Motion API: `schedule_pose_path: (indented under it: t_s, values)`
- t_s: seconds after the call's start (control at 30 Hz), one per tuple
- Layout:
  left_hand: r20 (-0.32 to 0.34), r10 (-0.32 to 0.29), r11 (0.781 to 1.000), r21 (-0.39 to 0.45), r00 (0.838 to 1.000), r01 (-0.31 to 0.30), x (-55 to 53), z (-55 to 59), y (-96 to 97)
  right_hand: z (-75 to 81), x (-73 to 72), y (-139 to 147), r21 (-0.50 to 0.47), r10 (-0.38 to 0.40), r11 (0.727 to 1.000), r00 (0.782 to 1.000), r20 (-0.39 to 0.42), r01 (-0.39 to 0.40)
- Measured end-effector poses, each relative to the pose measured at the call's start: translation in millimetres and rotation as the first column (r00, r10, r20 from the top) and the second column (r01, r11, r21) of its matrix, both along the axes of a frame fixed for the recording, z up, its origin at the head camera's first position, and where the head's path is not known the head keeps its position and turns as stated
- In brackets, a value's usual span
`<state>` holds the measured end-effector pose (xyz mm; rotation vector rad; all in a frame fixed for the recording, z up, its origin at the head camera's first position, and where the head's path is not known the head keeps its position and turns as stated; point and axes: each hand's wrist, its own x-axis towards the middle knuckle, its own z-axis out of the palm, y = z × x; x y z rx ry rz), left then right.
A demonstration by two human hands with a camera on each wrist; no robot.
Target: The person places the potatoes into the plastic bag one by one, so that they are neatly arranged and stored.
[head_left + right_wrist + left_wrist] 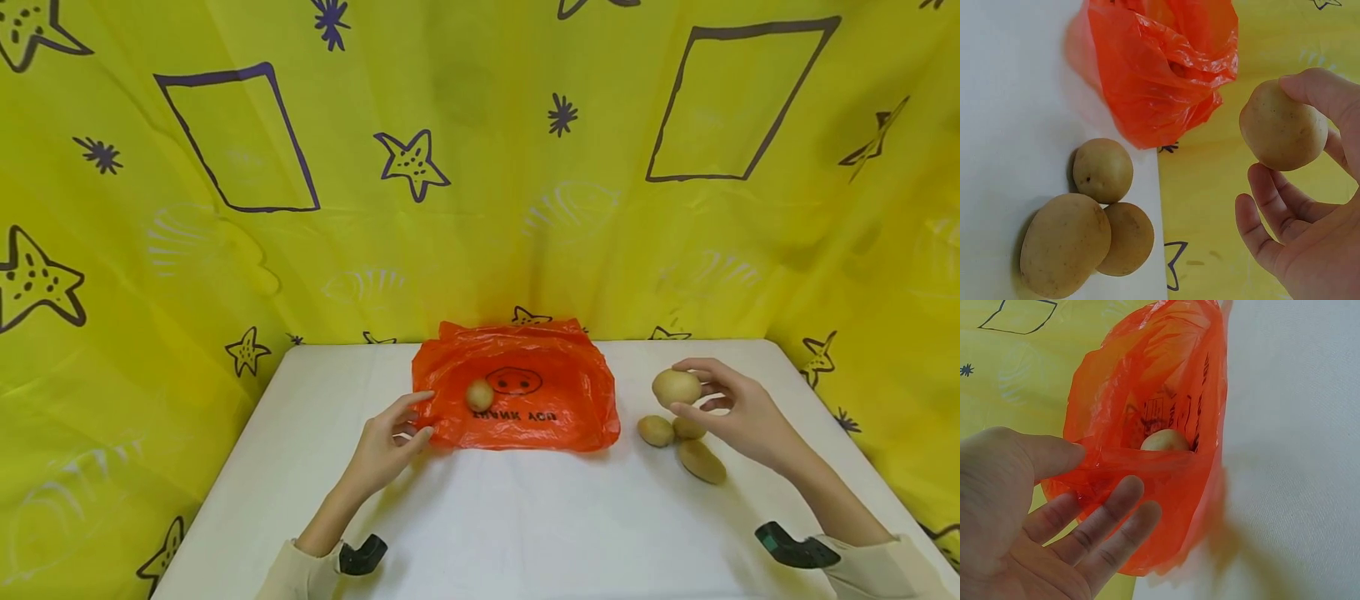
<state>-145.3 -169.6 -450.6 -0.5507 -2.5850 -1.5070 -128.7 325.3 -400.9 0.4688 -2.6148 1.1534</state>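
Observation:
My right hand (746,414) holds a potato (1282,127) between thumb and fingers, raised above the right side of the table. Below it lie three more potatoes, a large oval one (1066,245), a rounder one (1103,170) and a third (1127,239), grouped close together. A red plastic bag (525,429) with a pig face and lettering stands open-mouthed at the table's back. One potato (1166,440) is inside the bag. At the bag's left end is my left hand (1054,525), its thumb and fingers spread apart beside the rim; whether they touch the plastic is unclear.
The white table (525,525) carries the bag and potatoes. A yellow curtain (480,242) printed with stars and shells hangs behind the table and along both sides. Dark bands (362,555) sit at both wrists, over pale sleeves.

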Motion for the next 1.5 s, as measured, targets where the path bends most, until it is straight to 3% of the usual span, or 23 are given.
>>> schedule_pose_path:
  t_s: [0.57, 0.8, 1.1, 1.5]
  values:
    - [-0.013, -0.023, 0.997, 0.070, 1.000, 0.024, -0.2, 0.5, 2.8, 12.7, 11.7, -16.4, -0.020, 0.030, 0.999, 1.000, 0.007, -0.030]
    - [-0.032, -0.030, 0.996, 0.078, 0.999, 0.032, -1.3, -1.4, 1.6, 13.2, 12.4, -25.0, -0.053, 0.058, 0.997, 0.998, 0.003, -0.058]
    - [-0.011, -0.018, 0.997, 0.071, 1.000, 0.019, -0.4, -1.2, 2.2, 17.1, 14.0, -37.8, -0.084, 0.092, 0.992, 0.996, 0.006, -0.091]
    - [-0.004, -0.016, 0.997, 0.077, 1.000, 0.016, -0.7, -2.2, 2.2, 11.3, 12.6, -59.4, -0.132, 0.131, 0.984, 0.989, 0.068, -0.122]
